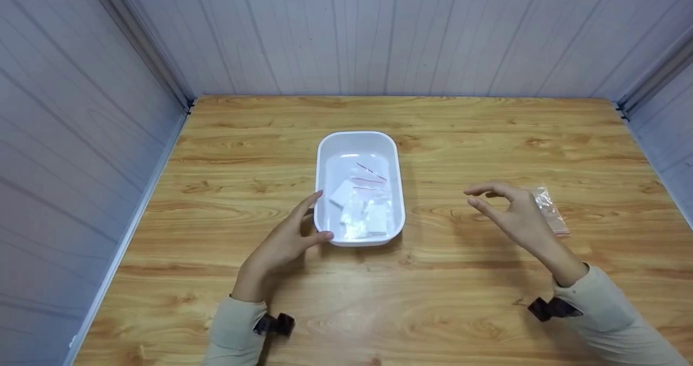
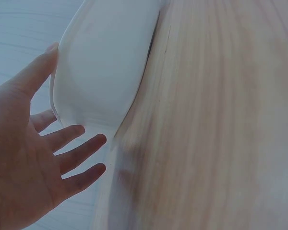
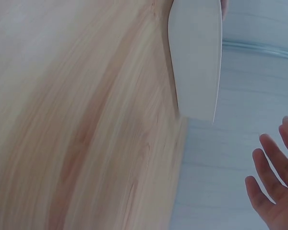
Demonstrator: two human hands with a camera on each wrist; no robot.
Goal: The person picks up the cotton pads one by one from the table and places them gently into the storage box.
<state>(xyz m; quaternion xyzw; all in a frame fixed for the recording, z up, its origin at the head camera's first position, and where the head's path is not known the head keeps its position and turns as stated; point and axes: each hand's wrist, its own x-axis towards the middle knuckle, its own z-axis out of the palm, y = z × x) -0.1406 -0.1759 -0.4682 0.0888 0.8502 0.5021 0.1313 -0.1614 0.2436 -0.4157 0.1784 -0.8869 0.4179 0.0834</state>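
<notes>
A white rectangular tray (image 1: pixel 357 144) sits mid-table with several small clear zip bags (image 1: pixel 354 214) in it, some with white contents. My left hand (image 1: pixel 284 241) touches the tray's near left corner, thumb at the rim and fingers spread along the outer side; the left wrist view shows them extended. To the right of the tray, my right hand (image 1: pixel 520 220) hovers over the table with thumb and fingers apart and holds nothing. Partly hidden behind it lies another clear zip bag (image 1: pixel 553 211) with a reddish edge. In the right wrist view, the fingers (image 3: pixel 266 167) are extended, apart from the tray.
The wood-grain table (image 1: pixel 243 133) is bounded by pale panel walls (image 1: pixel 363 36) at the back and on both sides. A small dark device (image 1: pixel 276 325) is strapped at the left wrist, another (image 1: pixel 552 308) at the right.
</notes>
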